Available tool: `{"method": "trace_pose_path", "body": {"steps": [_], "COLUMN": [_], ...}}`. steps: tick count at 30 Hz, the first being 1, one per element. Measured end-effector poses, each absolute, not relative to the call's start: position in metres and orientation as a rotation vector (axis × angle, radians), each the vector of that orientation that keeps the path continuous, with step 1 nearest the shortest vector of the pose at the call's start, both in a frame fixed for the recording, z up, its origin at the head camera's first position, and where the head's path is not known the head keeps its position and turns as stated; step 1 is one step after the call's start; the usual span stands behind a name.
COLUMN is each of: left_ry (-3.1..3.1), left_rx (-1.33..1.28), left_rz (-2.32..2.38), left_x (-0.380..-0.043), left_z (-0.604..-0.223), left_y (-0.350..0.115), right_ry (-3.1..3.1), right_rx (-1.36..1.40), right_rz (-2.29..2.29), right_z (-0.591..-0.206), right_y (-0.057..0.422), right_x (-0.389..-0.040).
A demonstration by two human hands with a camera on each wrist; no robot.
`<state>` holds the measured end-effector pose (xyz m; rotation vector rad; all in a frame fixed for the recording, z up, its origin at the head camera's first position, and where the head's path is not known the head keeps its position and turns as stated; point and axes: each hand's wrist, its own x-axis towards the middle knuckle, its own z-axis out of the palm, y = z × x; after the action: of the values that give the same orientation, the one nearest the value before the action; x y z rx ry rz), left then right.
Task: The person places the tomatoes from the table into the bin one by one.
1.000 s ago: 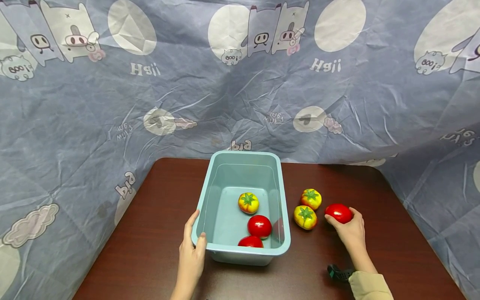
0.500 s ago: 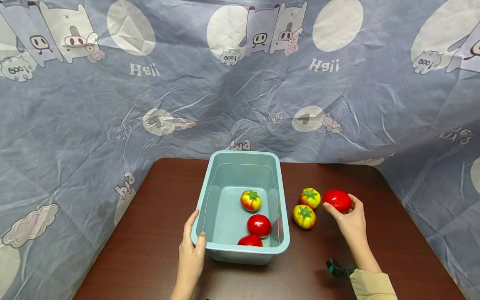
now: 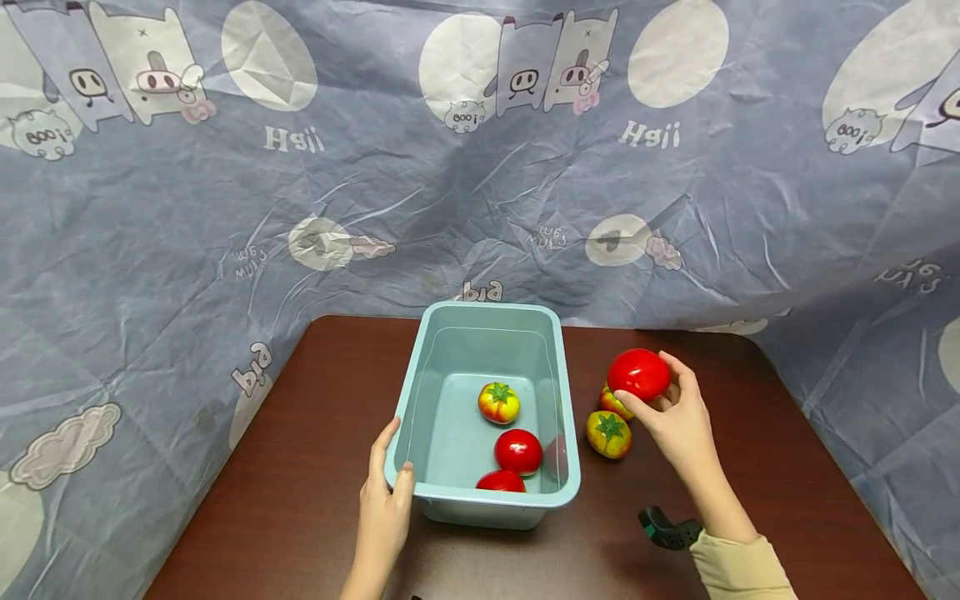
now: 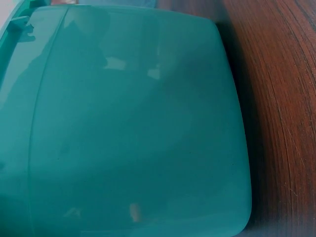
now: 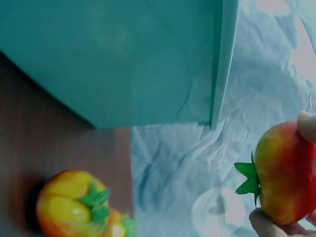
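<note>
My right hand (image 3: 678, 412) holds a red tomato (image 3: 638, 374) between thumb and fingers, raised above the table to the right of the pale blue-green plastic bin (image 3: 495, 497). In the right wrist view this tomato (image 5: 281, 173) shows a yellow-red side and a green leafy top. My left hand (image 3: 384, 508) grips the bin's near left corner, thumb over the rim and a finger along the outer side. Inside the bin lie a yellow-red tomato (image 3: 498, 403) and two red tomatoes, one (image 3: 518, 452) in front of it and another (image 3: 501, 481) partly hidden by the near rim.
A yellow tomato (image 3: 609, 434) rests right of the bin on the dark brown table (image 3: 285, 467). Just behind it, another yellow tomato (image 3: 613, 405) is partly covered by the held one. A black band (image 3: 667, 529) hangs at the right wrist. A patterned grey-blue cloth (image 3: 420, 183) stands behind.
My right hand has lifted the red tomato off the table and carried it up and left, over the yellow ones. The yellow-red tomato in the bin rolled slightly. My left hand stays put.
</note>
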<state>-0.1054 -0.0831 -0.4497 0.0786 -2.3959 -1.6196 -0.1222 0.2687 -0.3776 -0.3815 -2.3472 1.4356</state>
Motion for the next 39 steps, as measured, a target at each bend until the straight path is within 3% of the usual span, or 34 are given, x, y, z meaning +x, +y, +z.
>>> {"method": "trace_pose_path", "body": {"steps": [22, 39], "left_ry": [-2.389, -2.399], "left_rx": [0.079, 0.086], "left_rz": [-1.590, -1.609], "left_x": [-0.106, -0.106], "left_z": [-0.449, -0.450], "left_y": [-0.082, -0.083], "right_ry": [-2.578, -2.730], "right_rx": [0.437, 0.566], "right_rz": [0.907, 0.665], "right_z": [-0.362, -0.370], "right_y": [0.205, 0.191], "right_x": [-0.145, -0.157]}}
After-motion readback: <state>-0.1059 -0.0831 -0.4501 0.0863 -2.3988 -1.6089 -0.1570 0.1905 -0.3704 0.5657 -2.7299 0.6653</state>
